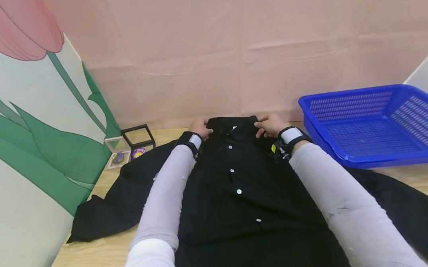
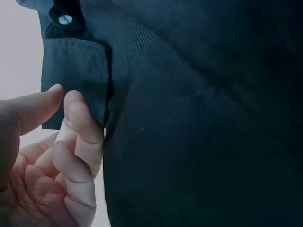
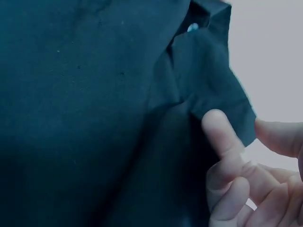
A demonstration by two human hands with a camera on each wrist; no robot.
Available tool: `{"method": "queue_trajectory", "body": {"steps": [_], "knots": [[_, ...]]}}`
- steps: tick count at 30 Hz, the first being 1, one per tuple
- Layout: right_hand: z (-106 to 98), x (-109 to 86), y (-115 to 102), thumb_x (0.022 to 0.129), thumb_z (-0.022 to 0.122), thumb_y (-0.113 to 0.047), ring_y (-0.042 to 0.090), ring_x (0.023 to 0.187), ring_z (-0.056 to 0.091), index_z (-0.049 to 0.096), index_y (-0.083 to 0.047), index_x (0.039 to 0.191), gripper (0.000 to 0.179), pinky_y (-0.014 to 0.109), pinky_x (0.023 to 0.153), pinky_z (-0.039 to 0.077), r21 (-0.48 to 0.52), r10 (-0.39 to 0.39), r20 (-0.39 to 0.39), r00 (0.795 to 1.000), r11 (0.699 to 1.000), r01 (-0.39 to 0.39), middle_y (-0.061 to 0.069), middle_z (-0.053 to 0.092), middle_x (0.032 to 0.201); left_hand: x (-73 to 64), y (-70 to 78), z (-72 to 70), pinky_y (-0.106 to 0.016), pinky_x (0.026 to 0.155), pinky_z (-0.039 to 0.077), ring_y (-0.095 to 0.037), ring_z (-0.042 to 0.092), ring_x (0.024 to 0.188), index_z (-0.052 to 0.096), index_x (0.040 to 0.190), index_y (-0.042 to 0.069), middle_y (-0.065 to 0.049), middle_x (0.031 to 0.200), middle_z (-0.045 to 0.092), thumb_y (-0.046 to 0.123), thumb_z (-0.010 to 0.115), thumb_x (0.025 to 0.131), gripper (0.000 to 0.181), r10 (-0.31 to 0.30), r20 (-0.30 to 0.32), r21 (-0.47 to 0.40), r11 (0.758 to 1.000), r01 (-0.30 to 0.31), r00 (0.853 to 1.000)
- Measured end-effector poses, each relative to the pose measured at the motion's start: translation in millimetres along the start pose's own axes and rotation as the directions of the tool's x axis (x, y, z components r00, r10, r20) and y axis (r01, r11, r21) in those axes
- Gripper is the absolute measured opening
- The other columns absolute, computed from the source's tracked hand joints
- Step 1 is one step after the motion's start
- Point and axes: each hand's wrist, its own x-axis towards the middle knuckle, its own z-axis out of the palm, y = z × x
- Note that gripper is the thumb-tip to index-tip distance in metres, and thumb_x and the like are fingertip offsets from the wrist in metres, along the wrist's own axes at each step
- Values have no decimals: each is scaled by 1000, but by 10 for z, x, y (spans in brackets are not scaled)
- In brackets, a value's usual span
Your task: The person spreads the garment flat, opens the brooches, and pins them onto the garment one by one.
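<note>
A black button-up shirt (image 1: 234, 180) lies front up with its sleeves spread and white buttons down its middle. My left hand (image 1: 199, 129) is at the left side of its collar (image 1: 231, 122). In the left wrist view the thumb and bent forefinger overlap the collar flap (image 2: 75, 66), with a small gap between their tips. My right hand (image 1: 271, 125) is at the opposite collar side. There the forefinger overlaps the collar point (image 3: 236, 109), and the thumb tip is right at its edge, apart from the forefinger. Its other fingers are loosely bent.
A blue plastic basket (image 1: 344, 158) stands at the right, close to the right sleeve (image 1: 392, 189). Small frames, one with a black rim (image 1: 151, 138), stand at the back left beyond the left sleeve (image 1: 106, 212). A pink backdrop (image 1: 203, 50) rises behind the wooden table (image 1: 97, 258).
</note>
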Motion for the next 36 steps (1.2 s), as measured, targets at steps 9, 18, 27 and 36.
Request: {"method": "queue_trajectory", "body": {"steps": [9, 18, 27, 36], "knots": [[-20, 93, 33, 101, 55, -19, 8, 49, 49, 56, 6, 102, 24, 22, 48, 37, 21, -27, -85, 996, 999, 29, -6, 63, 57, 32, 97, -47, -23, 49, 46, -11, 57, 47, 47, 62, 11, -1, 57, 61, 14, 70, 92, 37, 46, -45, -61, 997, -49, 998], [-327, -198, -431, 102, 56, -24, 8, 58, 56, 56, -5, 91, 21, 29, 68, 40, 142, -59, -111, 992, 987, 75, -9, 62, 59, -72, 408, -438, -31, 59, 59, -20, 67, 51, 68, 101, -9, -18, 70, 71, 2, 63, 94, 13, 136, -178, -405, 893, -199, 974], [-105, 20, -269, 109, 31, -27, 23, 153, 21, 24, -16, 158, 51, 40, 116, 21, 546, 170, 25, 985, 823, -156, -9, 29, 163, 119, 305, -11, -26, 74, 57, -28, 73, 102, 62, 127, -4, -20, 112, 73, 10, 61, 98, 32, -45, -172, -566, 822, -62, 984], [77, 219, 154, 108, 27, -18, 26, 155, 14, 3, -10, 160, 58, 44, 125, 16, 591, 143, 89, 986, 789, -168, 5, 10, 168, 95, 98, 200, -42, 110, 43, -32, 50, 135, 36, 152, 5, -16, 155, 41, 18, 58, 100, 58, 84, -40, -313, 945, -92, 996]]}}
